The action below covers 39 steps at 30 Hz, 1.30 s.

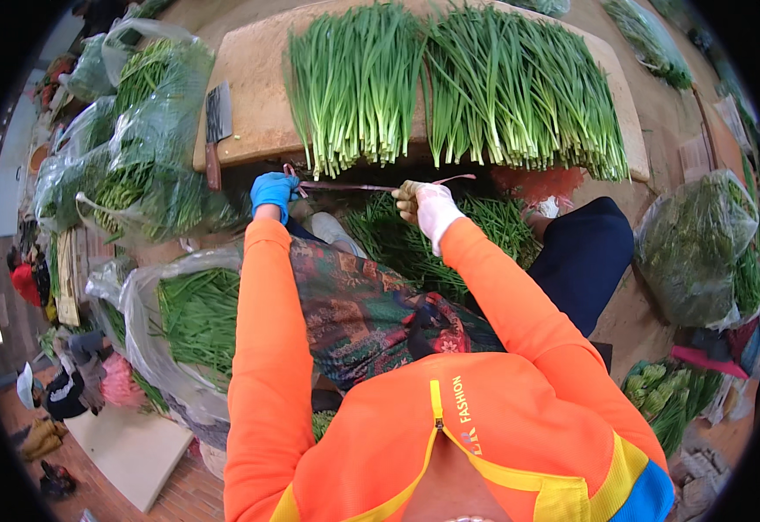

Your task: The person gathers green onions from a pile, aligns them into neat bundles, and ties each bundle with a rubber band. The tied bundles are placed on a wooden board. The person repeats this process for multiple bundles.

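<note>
Between my two hands a thin pink tie strip (347, 187) is stretched, just off the near edge of a wooden board (256, 78). My left hand (274, 194), in a blue glove, grips one end, where the strip loops up. My right hand (427, 207), in a pale glove with a soiled finger part, pinches it farther along, and a free end sticks out to the right. Two piles of green garlic chives, the left pile (357, 85) and the wider right pile (523, 91), lie on the board with their pale cut ends towards me. A cleaver (217, 121) lies at the board's left end.
Loose greens (504, 228) lie below the board between my legs. Clear plastic bags of greens stand at left (152, 130), near my left arm (191, 320) and at right (699, 248). Tied bunches (660, 391) lie at lower right. Other people (60, 391) are at the far left.
</note>
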Each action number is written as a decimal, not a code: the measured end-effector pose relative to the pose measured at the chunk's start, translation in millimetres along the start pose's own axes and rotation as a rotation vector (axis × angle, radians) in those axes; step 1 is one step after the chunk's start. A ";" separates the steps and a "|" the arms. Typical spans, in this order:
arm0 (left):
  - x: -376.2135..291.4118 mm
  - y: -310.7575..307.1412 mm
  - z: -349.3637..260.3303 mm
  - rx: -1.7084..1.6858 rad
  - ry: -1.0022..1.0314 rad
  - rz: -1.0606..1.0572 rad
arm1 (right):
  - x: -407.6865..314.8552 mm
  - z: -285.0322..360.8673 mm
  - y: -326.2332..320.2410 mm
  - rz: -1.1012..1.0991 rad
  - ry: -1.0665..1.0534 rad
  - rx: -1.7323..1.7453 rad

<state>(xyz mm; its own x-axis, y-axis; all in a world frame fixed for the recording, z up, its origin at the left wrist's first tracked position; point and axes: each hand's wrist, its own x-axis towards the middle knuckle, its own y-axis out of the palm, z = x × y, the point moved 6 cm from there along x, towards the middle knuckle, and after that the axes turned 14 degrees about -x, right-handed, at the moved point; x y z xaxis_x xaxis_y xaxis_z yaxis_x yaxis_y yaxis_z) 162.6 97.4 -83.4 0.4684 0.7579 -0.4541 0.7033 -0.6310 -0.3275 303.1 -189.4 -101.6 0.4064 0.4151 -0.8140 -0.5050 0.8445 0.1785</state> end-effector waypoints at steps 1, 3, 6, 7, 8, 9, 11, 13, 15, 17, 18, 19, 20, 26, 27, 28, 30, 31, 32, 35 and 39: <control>10.9 4.3 6.0 -0.071 0.017 -0.066 | 11.0 -3.8 1.4 -0.081 0.012 0.165; 22.7 17.0 15.2 -0.317 0.075 -0.092 | 26.9 4.3 6.6 -0.131 -0.119 0.377; 33.5 31.1 20.6 -0.481 0.068 -0.084 | 32.5 12.6 19.5 -0.107 -0.249 0.450; 35.1 32.0 21.3 -0.530 0.067 -0.110 | 31.9 14.3 22.7 -0.095 -0.274 0.465; 37.1 34.2 20.1 -0.614 0.065 -0.088 | 31.8 12.8 24.0 -0.106 -0.244 0.515; 38.4 35.6 18.6 -0.605 0.070 -0.076 | 30.8 13.7 20.4 -0.206 -0.260 0.455; 39.2 33.9 18.9 -0.610 0.020 -0.083 | 30.5 22.3 17.4 -0.283 -0.329 0.331; 37.7 31.3 14.6 -0.576 0.049 -0.079 | 34.2 26.7 16.3 -0.297 -0.280 0.352; 35.3 29.5 7.9 -0.603 0.103 -0.072 | 34.5 28.0 17.9 -0.349 -0.196 0.381; 34.3 26.8 -0.4 -0.572 0.142 -0.080 | 30.0 33.8 28.8 -0.327 -0.211 0.500; 34.3 27.4 -4.7 -0.585 0.152 -0.061 | 23.2 37.2 31.6 -0.395 -0.244 0.413; 34.5 27.3 -8.9 -0.588 0.163 -0.057 | 15.1 39.4 36.0 -0.453 -0.274 0.320; 35.3 27.2 -13.3 -0.607 0.168 -0.040 | 7.6 46.4 40.8 -0.459 -0.309 0.050; 32.5 21.6 -33.0 -0.754 0.247 -0.018 | -4.7 54.9 85.8 -0.419 -0.449 -0.008; 31.0 18.4 -38.5 -0.769 0.325 -0.016 | 4.9 49.9 95.1 -0.242 -0.365 0.210; 31.7 17.2 -36.9 -0.767 0.283 -0.032 | 6.8 48.1 94.3 -0.241 -0.396 0.166; 34.1 15.0 -36.7 -0.758 0.250 -0.004 | 13.4 39.6 85.1 -0.225 -0.364 0.054; 36.8 14.9 -34.3 -0.768 0.201 0.015 | 15.7 35.0 77.1 -0.219 -0.348 -0.002; 40.0 15.5 -31.3 -0.738 0.137 0.047 | 18.2 32.1 64.5 -0.231 -0.321 0.009; 48.3 9.8 -29.9 -0.633 0.126 0.096 | 20.1 28.5 35.9 -0.206 -0.254 0.088; 58.6 1.2 -30.4 -0.549 0.065 0.096 | 11.7 55.2 31.4 -0.206 -0.376 0.016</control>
<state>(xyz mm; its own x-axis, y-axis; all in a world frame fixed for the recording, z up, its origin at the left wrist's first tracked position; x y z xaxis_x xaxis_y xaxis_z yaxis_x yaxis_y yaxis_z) 207.2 146.1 -85.2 0.5642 0.7208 -0.4026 0.8227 -0.5319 0.2006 334.1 -139.4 -75.0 0.7483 0.3297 -0.5757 -0.3739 0.9264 0.0445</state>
